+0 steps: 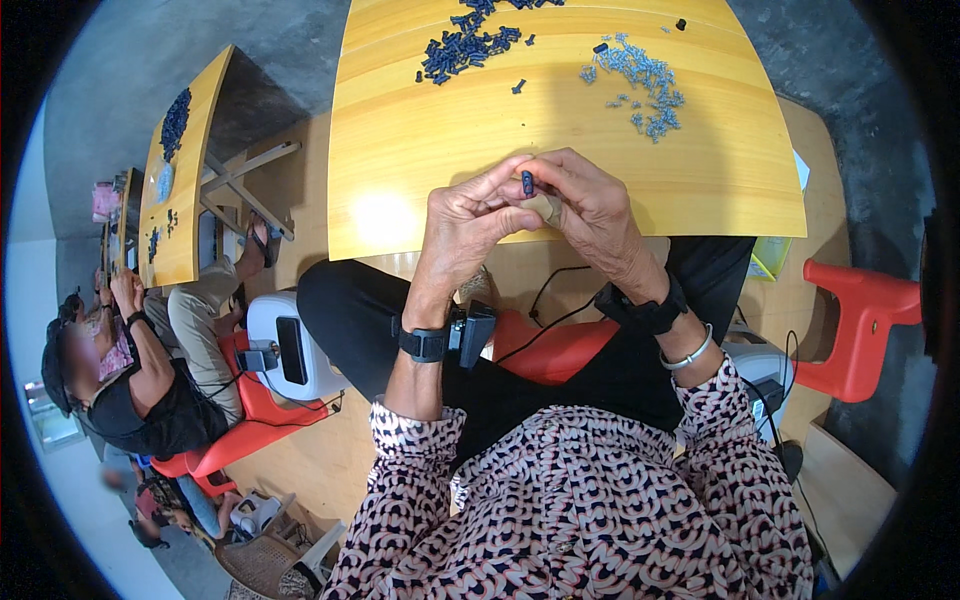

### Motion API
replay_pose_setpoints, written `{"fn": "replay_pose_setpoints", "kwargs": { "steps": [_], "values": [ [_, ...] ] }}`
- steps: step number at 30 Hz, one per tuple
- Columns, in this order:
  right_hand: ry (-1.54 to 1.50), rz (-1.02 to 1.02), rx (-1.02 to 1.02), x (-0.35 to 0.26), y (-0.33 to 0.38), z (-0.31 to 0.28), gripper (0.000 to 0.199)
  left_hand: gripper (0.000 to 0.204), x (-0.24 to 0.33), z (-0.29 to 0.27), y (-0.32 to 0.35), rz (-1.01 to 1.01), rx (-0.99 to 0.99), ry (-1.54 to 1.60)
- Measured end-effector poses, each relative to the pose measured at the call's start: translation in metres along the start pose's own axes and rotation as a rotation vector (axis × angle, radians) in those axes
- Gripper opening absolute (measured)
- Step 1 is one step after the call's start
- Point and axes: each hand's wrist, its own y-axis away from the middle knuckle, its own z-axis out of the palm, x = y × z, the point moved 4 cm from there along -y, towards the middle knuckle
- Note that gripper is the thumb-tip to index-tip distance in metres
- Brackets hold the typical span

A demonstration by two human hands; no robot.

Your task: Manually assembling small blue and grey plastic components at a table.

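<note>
Fingertips of the right hand [597, 207] pinch one dark piece [527, 184] near twelve o'clock; the left hand [470, 212] crowds it, grip unclear. One seems underway; dark parts [466, 52] at eleven, pale bits [652, 76] toward two lie loose.

Work surface: yellow wood-grain table [400, 130], extending beyond the fingers [490, 185] and to both sides. A bright glare patch [385, 218] marks the tabletop left of the fingers. Second table [188, 235]: similar yellow top, crossed folding legs [228, 178], well left of the fingers. Mottled grey wall [880, 150]: far right of the fingers. White wall [28, 290]: far left. Floor [310, 460]: pale brown, below the fingers. Red plastic stool [850, 325]: lower right. Woven-seat chair [262, 565]: far lower left.
</note>
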Motion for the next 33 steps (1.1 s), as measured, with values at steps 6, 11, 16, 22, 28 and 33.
{"fn": "replay_pose_setpoints", "kwargs": {
  "steps": [6, 11, 16, 22, 28, 33],
  "values": [
    [-0.015, 0.001, 0.001, 0.0002, 0.0001, -0.001, 0.027, 0.05, 0.0026, 0.0023, -0.0005, 0.002, -0.001, 0.015],
    [-0.053, 0.043, -0.016, 0.0024, 0.0023, -0.0019, 0.026, 0.05, -0.0012, 0.0017, -0.0001, 0.004, -0.006, -0.001],
    [-0.086, 0.061, -0.043, 0.004, 0.0027, -0.0015, 0.028, 0.05, 0.0027, 0.0025, 0.0021, -0.027, 0.018, 0.006],
    [-0.087, 0.022, -0.063, 0.0018, 0.0026, -0.0032, 0.034, 0.049, 0.0018, 0.0029, 0.0024, 0.029, -0.009, -0.042],
    [-0.043, 0.038, -0.053, 0.0025, 0.0048, -0.0043, 0.037, 0.049, -0.0004, 0.0036, 0.0002, 0.005, -0.018, -0.095],
    [-0.136, 0.075, -0.062, -0.0002, 0.004, -0.0048, 0.036, 0.049, -0.0007, 0.003, 0.0013, 0.016, -0.02, -0.056]
  ]
}}
